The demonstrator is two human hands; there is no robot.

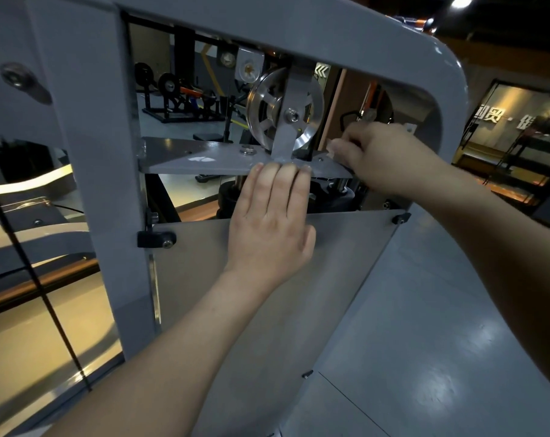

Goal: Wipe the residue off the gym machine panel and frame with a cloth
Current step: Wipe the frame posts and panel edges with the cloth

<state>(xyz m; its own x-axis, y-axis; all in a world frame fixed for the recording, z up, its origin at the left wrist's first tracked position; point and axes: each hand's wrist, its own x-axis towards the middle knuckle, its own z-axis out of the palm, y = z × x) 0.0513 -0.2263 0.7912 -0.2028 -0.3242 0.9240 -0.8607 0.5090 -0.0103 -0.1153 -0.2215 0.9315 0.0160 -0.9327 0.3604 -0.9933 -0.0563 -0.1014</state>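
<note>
Hazards, as judged, from the left: the grey frame (88, 152) upright and the translucent panel (330, 263) below the opening are held together by black clips (155, 238), and weight leaned on the panel's top edge could flex it at those fixings. On the horizontal plate (173, 146) a pale patch (201, 159), either residue or glare, lies well apart from the cloth and could be missed. At centre the pulley (313, 118) stands just above the plate. A turn of the wheel or a slip beside its bracket could catch fingers or fabric. Little cloth shows, so bare fingers may smear the metal rather than clean it. The left grip (269, 228) lies flat over the panel's upper edge with fingers straight and together. Its fingertips rest on the plate's front edge, and it holds nothing. The right grip (384, 152) reaches in to the right of the pulley. Its fingers are curled, pinching a small pale scrap, taken to be the cloth (332, 149). The scrap sits just above the plate's right end, and the hand hides most of it.
</note>
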